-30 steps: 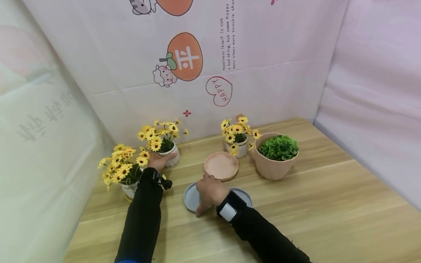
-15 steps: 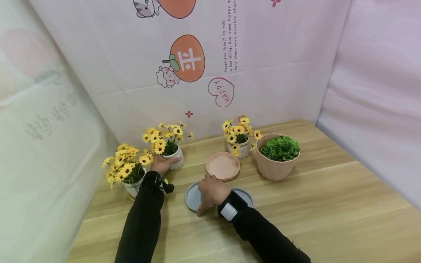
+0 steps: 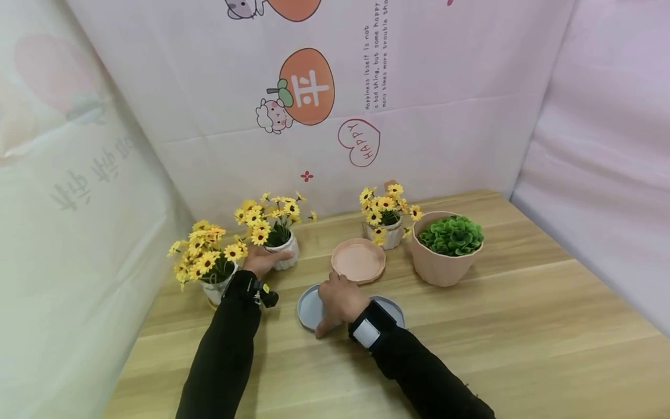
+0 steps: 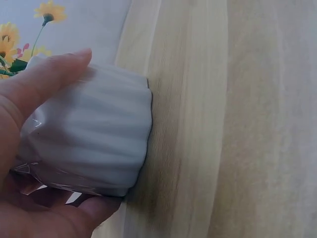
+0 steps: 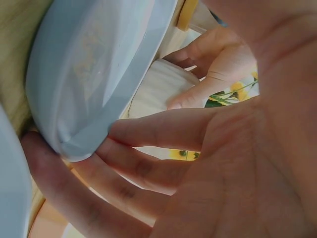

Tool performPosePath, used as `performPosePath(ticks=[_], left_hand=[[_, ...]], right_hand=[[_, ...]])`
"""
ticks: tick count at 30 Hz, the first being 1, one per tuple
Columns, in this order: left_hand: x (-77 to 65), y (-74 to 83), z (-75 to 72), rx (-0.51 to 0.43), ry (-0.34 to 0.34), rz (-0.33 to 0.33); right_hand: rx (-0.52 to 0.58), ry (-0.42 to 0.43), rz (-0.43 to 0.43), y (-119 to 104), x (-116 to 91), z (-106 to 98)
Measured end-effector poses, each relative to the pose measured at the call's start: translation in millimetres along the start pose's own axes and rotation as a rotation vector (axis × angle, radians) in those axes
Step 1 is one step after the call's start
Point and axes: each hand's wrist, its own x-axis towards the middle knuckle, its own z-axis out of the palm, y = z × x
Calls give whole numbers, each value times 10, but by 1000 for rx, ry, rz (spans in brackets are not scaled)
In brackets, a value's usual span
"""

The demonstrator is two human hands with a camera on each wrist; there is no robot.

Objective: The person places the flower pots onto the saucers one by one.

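My left hand [image 3: 264,260] grips a small white ribbed flower pot [image 3: 293,255] holding yellow daisy-like flowers [image 3: 259,224]. In the left wrist view the thumb lies along one side of this pot [image 4: 94,134], with fingers beneath its other side; its base meets the tabletop. My right hand [image 3: 341,298] spans part of a grey-blue plant saucer [image 3: 307,308], thumb toward its near edge. Up close in the right wrist view, fingertips [image 5: 116,131] curl against the rim of that saucer [image 5: 74,64]. A second grey-blue saucer [image 3: 391,308] lies partly hidden behind the right wrist.
A pink saucer [image 3: 358,261] lies just beyond the right hand. Another flower pot [image 3: 211,288] stands beside the left wrist, and a third [image 3: 388,235] stands near the back wall. A larger pink pot [image 3: 442,267] with green foliage [image 3: 452,235] is at the right.
The head view has turned slightly, so the scene sits a little farther right. Both hands keep their places at the flower pot and the saucer.
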Motion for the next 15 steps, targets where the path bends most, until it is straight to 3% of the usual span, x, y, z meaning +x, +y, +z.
performPosePath(ticks=[3, 11, 15], left_hand=[[-69, -13, 0, 46, 5, -19], [-199, -5, 22, 53, -25, 60], [-259, -31, 28, 76, -11, 10]], right_hand=[[-7, -1, -1, -7, -3, 5], [-15, 17, 0, 2, 13, -13], [6, 6, 0, 0, 13, 12]])
